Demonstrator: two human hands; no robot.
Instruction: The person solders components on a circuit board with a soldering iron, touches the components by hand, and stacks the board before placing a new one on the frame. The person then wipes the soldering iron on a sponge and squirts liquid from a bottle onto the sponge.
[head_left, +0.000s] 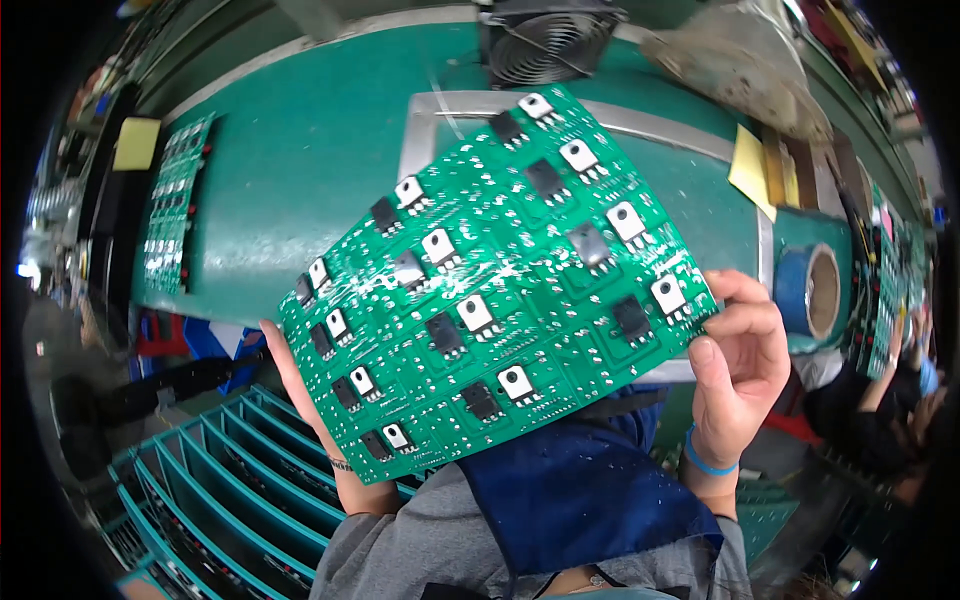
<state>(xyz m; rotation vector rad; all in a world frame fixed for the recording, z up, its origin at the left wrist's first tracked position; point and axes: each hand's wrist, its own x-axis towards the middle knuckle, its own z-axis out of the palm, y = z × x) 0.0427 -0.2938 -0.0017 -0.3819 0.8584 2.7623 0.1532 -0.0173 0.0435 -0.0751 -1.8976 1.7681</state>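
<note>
A large green circuit board [545,265] is held up and tilted in front of me, with its component side showing. Rows of flat black and silver three-legged parts stand out on it, among many small solder points. My right hand [740,365] pinches the board's right edge between thumb and fingers; a blue band circles that wrist. At the opposite edge, my left hand [288,370] supports the board, its fingers mostly hidden behind it. Beneath the board, a silver metal frame [425,112] lies on the green work surface [310,130].
A black fan [548,50] stands at the back. Blue tape [808,290] and yellow paper [750,170] lie to the right. Another circuit board [178,210] rests at the left. A teal slotted rack [215,450] holds boards at lower left. Another person's arm [885,385] shows far right.
</note>
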